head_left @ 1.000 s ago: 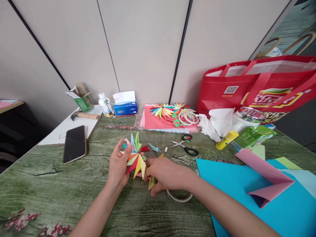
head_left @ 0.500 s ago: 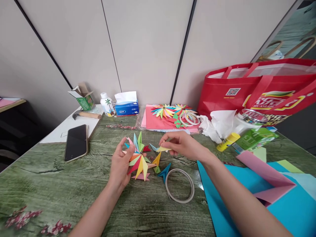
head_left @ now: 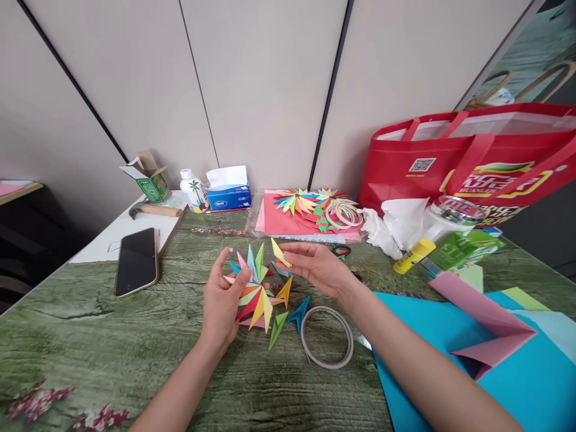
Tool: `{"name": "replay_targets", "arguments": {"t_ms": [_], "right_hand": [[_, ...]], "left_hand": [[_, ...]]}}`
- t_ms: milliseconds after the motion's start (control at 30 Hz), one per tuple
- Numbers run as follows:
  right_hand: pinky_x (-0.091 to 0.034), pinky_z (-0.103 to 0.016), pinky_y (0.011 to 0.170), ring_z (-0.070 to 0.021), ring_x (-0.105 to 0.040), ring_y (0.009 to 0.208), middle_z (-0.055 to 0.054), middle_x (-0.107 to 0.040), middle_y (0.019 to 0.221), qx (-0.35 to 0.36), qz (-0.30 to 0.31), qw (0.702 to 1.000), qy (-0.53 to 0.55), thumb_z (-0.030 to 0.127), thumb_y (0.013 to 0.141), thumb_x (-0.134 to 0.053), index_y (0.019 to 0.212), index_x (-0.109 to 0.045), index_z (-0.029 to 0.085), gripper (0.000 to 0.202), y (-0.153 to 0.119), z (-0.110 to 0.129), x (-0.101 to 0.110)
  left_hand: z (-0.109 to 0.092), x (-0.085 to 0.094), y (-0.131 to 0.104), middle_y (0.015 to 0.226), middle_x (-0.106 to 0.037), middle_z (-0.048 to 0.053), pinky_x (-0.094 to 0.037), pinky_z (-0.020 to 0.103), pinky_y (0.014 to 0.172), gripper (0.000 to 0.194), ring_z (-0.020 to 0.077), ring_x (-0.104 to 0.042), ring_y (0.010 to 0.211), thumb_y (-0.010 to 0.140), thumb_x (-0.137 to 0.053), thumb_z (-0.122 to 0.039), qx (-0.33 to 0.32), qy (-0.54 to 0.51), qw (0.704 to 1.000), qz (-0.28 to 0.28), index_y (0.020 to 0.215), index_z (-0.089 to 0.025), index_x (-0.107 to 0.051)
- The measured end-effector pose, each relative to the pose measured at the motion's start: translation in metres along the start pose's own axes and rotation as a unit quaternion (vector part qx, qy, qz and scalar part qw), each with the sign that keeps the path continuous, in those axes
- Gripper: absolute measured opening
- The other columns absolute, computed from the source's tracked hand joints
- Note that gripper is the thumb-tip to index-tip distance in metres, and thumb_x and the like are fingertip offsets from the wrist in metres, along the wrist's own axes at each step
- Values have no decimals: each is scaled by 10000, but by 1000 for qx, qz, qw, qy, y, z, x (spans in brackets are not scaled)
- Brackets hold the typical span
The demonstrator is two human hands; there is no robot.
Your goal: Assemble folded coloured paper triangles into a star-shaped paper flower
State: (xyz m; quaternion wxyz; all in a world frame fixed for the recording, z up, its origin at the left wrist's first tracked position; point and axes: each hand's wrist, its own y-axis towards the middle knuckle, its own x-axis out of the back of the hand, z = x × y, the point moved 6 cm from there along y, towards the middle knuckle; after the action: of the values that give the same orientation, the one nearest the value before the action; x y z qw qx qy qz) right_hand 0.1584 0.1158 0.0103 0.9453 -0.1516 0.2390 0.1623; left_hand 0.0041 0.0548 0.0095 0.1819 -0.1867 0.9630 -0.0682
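Observation:
My left hand (head_left: 221, 300) is closed on a many-coloured folded paper star (head_left: 255, 291), its thumb pressed on the left points. To the right, my right hand (head_left: 317, 267) pinches a pale yellow folded paper piece (head_left: 280, 253) by its lower end, beside the star and apart from it. Loose folded pieces lie on the table just below: an orange one (head_left: 285, 292), a blue one (head_left: 299, 313) and a green one (head_left: 278, 329). A pink piece (head_left: 252, 323) is partly hidden under the star. A roll of narrow tape (head_left: 327, 364) lies flat nearby.
A phone (head_left: 137, 262) and a hammer (head_left: 162, 210) lie left. Finished paper stars (head_left: 296, 202) sit on red paper at the back. Scissors (head_left: 342, 251), a glue stick (head_left: 414, 256), blue paper sheets (head_left: 418, 360) and a red bag (head_left: 405, 162) are on the right.
My right hand has shifted slightly left and turned, and the yellow piece now stands point-up closer to the star. The green piece now shows lower, nearer me. My left hand keeps its hold.

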Motion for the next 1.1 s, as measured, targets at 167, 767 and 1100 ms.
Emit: {"name": "replay_targets", "arguments": {"t_ms": [167,767,1100], "right_hand": [[-482,-354,836,-139,-623,764,-34,-662,785,-75,24,996,31,185,504,-793,770,-637,125,314,-6,-12,-10],[-514,-289,704,-80,-571,602,12,-584,692,-20,6,998,-59,322,536,-771,729,-617,120,319,-8,-14,-17],[-502,-277,697,-97,-583,627,11,-621,685,14,27,992,-121,348,558,-740,728,-645,129,293,-9,-13,-21]], "left_hand": [[1,1,-1,455,-471,-106,-472,244,400,895,131,-551,378,551,-751,-294,-6,11,1000,-3,1340,-219,-335],[5,6,3,427,-487,-90,-389,192,362,879,120,-512,351,555,-749,-349,-33,48,998,-26,1325,-197,-354],[7,8,5,417,-461,-99,-343,165,359,870,81,-444,345,566,-744,-334,-39,58,997,-37,1326,-178,-350]]}}
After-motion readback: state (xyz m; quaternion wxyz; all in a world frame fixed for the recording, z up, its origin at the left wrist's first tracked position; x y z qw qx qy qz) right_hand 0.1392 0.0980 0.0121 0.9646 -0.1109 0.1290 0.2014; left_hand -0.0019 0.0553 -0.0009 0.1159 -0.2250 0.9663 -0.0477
